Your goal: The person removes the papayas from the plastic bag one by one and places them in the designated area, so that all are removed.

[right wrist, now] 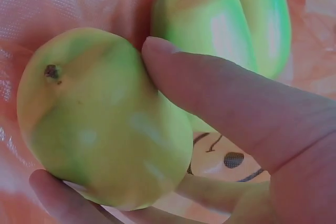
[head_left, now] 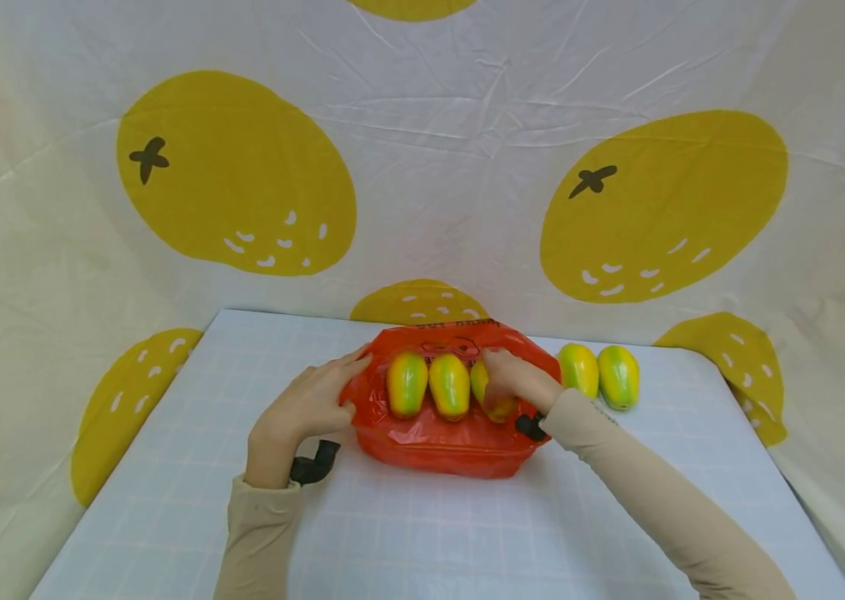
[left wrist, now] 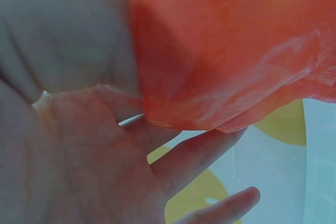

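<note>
Several yellow-green mangoes are in view. On the red plastic bag, the left mango and middle mango lie side by side. My right hand grips the right mango, with the thumb on one side and fingers beneath. My left hand touches the bag's left edge, its thumb and fingers spread apart. In the left wrist view the fingers look fairly straight; the red plastic covers the thumb and some fingertips.
Two more mangoes, one beside the bag and another to its right, lie on the pale checked table. A cloth printed with big yellow fruit hangs behind the table.
</note>
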Demonstrator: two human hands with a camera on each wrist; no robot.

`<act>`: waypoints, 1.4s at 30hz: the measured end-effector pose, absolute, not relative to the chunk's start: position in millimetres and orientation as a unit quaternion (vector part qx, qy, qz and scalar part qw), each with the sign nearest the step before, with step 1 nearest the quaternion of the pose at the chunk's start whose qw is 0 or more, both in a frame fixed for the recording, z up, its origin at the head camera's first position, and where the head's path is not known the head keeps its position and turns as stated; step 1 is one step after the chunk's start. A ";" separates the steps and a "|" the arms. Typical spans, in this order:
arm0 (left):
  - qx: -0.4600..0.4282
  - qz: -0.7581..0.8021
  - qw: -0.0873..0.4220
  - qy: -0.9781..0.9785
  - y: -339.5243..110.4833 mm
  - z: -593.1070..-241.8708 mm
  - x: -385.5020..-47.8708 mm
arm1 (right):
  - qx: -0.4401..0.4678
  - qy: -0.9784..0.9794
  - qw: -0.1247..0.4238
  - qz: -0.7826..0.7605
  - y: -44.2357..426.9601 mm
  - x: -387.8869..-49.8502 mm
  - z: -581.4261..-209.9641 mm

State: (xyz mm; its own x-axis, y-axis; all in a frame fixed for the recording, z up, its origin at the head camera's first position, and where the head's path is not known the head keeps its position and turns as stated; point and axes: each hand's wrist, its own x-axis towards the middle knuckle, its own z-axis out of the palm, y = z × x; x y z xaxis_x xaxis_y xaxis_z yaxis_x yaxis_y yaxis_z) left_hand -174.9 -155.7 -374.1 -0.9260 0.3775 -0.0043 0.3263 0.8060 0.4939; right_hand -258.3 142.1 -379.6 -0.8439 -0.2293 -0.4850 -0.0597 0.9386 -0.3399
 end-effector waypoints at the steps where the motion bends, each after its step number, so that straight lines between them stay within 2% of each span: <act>1: 0.185 0.251 0.052 0.949 -155.5 -374.3 -175.0 | -0.074 0.947 0.270 -0.160 141.8 -258.0 -380.0; 7: 0.184 0.252 0.052 0.949 -155.4 -375.1 -175.4 | -0.078 0.951 0.262 -0.143 140.9 -256.8 -381.2; 14: 0.187 0.252 0.049 0.948 -156.0 -374.7 -175.3 | -0.056 0.944 0.282 -0.161 141.6 -257.1 -382.4; 24: 0.184 0.249 0.051 0.949 -155.9 -374.7 -175.0 | -0.056 0.945 0.283 -0.153 141.1 -258.6 -382.1; 42: 0.179 0.245 0.049 0.952 -156.1 -374.4 -174.5 | -0.096 0.952 0.244 -0.157 147.8 -249.8 -361.9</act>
State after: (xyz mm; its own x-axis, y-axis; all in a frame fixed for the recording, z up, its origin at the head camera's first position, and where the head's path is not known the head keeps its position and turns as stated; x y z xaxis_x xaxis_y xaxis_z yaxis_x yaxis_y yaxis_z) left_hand -174.5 -156.1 -374.4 -0.9310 0.3651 -0.0046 0.3174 0.8155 0.4840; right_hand -249.8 147.8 -361.9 -0.8625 -0.2586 -0.4349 -0.1054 0.9325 -0.3454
